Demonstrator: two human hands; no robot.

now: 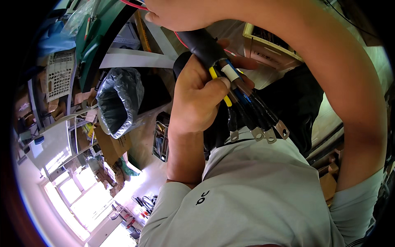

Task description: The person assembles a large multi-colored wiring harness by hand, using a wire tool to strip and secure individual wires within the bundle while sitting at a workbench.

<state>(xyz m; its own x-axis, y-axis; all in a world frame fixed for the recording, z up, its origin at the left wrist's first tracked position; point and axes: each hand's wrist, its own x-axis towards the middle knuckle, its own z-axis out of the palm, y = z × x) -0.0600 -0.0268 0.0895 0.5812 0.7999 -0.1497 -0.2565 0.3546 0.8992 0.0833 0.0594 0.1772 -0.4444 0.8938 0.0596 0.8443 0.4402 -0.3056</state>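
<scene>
A thick black cable [201, 46] slants down from the upper edge. My left hand [200, 88] is wrapped round it where the sheath ends, with the thumb pressed across the split-out cores. Yellow, blue and brown show on the cores, and a white sleeve [229, 72] sits among them. Black-covered ends carry several metal cable lugs [269, 136], fanned out in front of my shirt. My right hand [181, 13] is curled at the top edge, over the cable's upper stretch; most of its fingers are cut off or hidden. A thin red wire [133, 4] runs to it.
A lined waste bin [119, 103] stands at left, beside a grey metal frame leg [138, 59]. Below it is a small black crate [160, 142]. At upper right sits a wooden box [271, 51]. A green-edged bench [92, 43] and a white perforated basket [60, 74] are further left.
</scene>
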